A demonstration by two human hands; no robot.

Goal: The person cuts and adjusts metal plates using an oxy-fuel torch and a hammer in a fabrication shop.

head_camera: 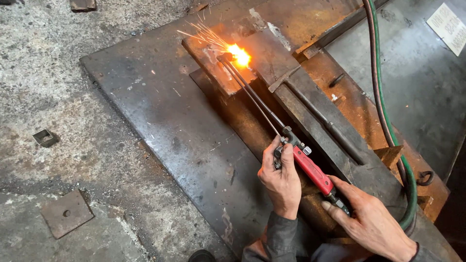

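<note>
1. Person stands over a large steel plate (pixel 170 121) lying on a rough concrete floor (pixel 53 82), working a cutting torch (pixel 310 170) with a red handle.
2. Left hand (pixel 280 177) wraps the torch at its valve end, fingers curled shut round the body where the thin tubes begin.
3. Right hand (pixel 371 218) sits at the rear end of the handle, thumb and fingers loosely closed on it near the hose fitting; how tight the grip is, cannot tell.
4. Torch runs diagonally up and left from the hands. Its tip is at a rusty metal block (pixel 218 63) stacked on the plate, with a bright orange flame (pixel 239 56) there and sparks (pixel 201 34) flying up and left.
5. A hammer (pixel 310 106) lies just right of the torch tubes on a dark steel bar.
6. Green and dark hoses (pixel 388 116) run down the right side and curve toward the right hand.
7. On the floor, left: a small square tube offcut (pixel 44 138) and a flat square plate with a hole (pixel 66 213).
</note>
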